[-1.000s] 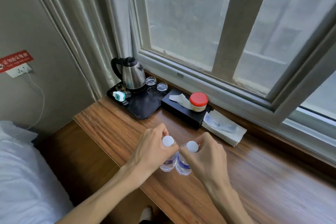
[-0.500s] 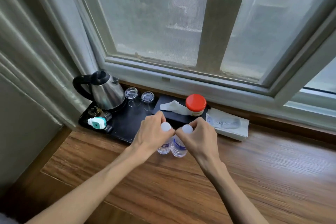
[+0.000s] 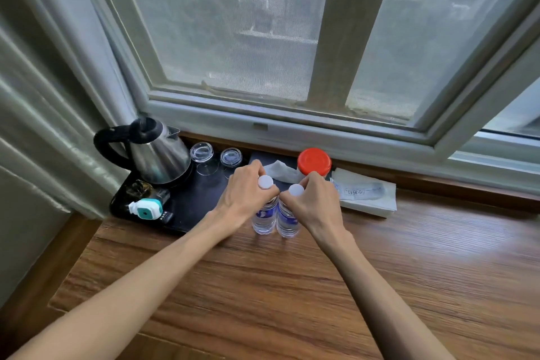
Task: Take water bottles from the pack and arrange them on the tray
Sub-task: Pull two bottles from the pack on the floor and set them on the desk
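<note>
Two clear water bottles with white caps and blue labels stand side by side on the wooden counter, just right of the black tray point(image 3: 190, 207). My left hand point(image 3: 244, 199) grips the neck of the left bottle point(image 3: 264, 218). My right hand point(image 3: 314, 204) grips the neck of the right bottle point(image 3: 287, 221). The bottle bases appear to rest on the wood, next to the tray's right edge. No pack is in view.
On the tray sit a steel kettle point(image 3: 157, 152), two upturned glasses point(image 3: 201, 152), and a small teal-and-white device point(image 3: 146, 209). Behind my hands are a black tissue box point(image 3: 263, 159), a red-lidded jar point(image 3: 314, 161) and a white packet point(image 3: 365, 196). A window and curtain close off the back.
Both hands carried the two bottles forward across the counter toward the tray, and the view has closed in on the window corner.
</note>
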Motion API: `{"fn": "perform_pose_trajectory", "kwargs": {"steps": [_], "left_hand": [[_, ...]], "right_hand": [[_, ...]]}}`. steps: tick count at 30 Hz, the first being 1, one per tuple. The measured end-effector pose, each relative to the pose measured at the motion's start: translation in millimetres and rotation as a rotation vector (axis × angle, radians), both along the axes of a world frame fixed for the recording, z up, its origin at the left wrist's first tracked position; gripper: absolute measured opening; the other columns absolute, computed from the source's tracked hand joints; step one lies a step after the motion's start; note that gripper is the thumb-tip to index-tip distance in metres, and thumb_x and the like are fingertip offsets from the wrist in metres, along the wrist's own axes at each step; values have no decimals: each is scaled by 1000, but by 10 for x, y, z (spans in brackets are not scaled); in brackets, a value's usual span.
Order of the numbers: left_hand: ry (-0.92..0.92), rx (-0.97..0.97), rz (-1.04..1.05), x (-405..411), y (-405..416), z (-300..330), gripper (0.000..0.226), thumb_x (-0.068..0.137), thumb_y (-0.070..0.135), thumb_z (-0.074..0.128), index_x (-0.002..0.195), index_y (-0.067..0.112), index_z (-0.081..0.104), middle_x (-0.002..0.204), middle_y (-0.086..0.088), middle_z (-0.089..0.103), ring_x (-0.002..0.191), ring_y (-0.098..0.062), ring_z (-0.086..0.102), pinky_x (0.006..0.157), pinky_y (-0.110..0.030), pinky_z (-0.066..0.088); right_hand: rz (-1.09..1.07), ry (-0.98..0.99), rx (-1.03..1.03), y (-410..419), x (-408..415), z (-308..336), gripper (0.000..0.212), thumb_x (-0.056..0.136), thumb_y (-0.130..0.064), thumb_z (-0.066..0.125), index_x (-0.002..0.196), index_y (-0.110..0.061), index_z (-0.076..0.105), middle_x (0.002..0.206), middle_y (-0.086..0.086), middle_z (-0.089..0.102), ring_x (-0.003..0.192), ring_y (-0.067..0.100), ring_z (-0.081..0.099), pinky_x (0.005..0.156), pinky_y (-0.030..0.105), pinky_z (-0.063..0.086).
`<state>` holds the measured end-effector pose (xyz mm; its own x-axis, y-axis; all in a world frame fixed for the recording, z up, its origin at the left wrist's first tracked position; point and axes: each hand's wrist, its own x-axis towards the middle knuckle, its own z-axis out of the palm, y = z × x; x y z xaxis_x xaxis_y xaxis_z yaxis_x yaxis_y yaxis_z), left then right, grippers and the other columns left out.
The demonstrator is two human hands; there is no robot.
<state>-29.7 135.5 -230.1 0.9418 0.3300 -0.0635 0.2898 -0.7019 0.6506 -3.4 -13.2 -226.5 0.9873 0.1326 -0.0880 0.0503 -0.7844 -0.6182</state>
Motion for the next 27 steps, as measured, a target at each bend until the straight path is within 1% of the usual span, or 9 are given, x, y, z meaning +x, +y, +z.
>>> {"fn": "perform_pose_trajectory", "kwargs": {"steps": [4, 8, 10, 12, 14, 17, 20, 23, 27], "left_hand": [[-20, -14, -44, -1, 90, -24, 27, 72, 30, 73, 87, 15, 58, 82, 0, 67, 76, -23, 63, 65, -38, 51], [-55, -15, -97, -25, 132, -55, 26, 75, 28, 72, 87, 13, 55, 81, 2, 64, 75, -22, 62, 63, -38, 49], [-63, -18, -123, -37, 146, -62, 26, 76, 27, 72, 87, 12, 54, 81, 2, 62, 74, -22, 61, 61, -38, 48], [-71, -3, -152, -32, 160, -68, 27, 77, 27, 72, 87, 12, 52, 80, 3, 60, 73, -22, 59, 58, -35, 42], [-78, 14, -174, -22, 173, -73, 28, 78, 28, 72, 87, 13, 51, 80, 3, 59, 73, -22, 57, 59, -32, 37], [-76, 23, -183, -16, 193, -75, 29, 78, 31, 73, 87, 14, 51, 81, 3, 58, 73, -21, 56, 59, -30, 37], [-79, 34, -184, -32, 212, -79, 28, 79, 34, 73, 87, 16, 52, 84, 4, 60, 76, -19, 57, 61, -31, 41], [-72, 54, -202, -53, 221, -62, 28, 81, 39, 71, 90, 19, 54, 90, 4, 61, 80, -19, 59, 66, -35, 49], [-51, 107, -222, -82, 213, 10, 31, 82, 45, 69, 96, 21, 57, 95, 3, 62, 85, -21, 63, 74, -43, 54]], "right_hand": [[21, -13, -17, 46, -41, 8, 42, 75, -44, 67, 95, -8, 59, 90, 7, 67, 82, 26, 58, 64, 32, 36], [-13, -22, 0, 86, -90, -1, 44, 74, -46, 67, 95, -9, 59, 90, 6, 67, 84, 26, 61, 65, 33, 40], [-18, -13, -14, 93, -96, 15, 42, 75, -45, 67, 95, -10, 58, 89, 5, 66, 81, 25, 58, 65, 32, 39], [-12, -13, -37, 93, -95, 20, 38, 76, -43, 67, 94, -10, 57, 87, 3, 64, 78, 23, 55, 63, 32, 36], [-9, -22, -44, 93, -95, 8, 37, 76, -43, 66, 93, -11, 56, 86, 4, 65, 79, 24, 58, 63, 32, 38], [-14, -27, -37, 93, -93, -13, 34, 76, -41, 67, 92, -13, 55, 85, 4, 66, 78, 24, 60, 61, 32, 40], [-19, -38, -30, 94, -99, -26, 32, 76, -41, 67, 92, -16, 54, 83, 2, 66, 77, 23, 61, 61, 36, 46], [-29, -49, -20, 96, -106, -40, 32, 77, -44, 65, 93, -19, 55, 85, 1, 68, 78, 21, 63, 67, 42, 55], [-26, -31, 5, 53, -109, -36, 37, 79, -48, 67, 102, -21, 56, 90, 0, 70, 81, 19, 66, 70, 44, 58]]}}
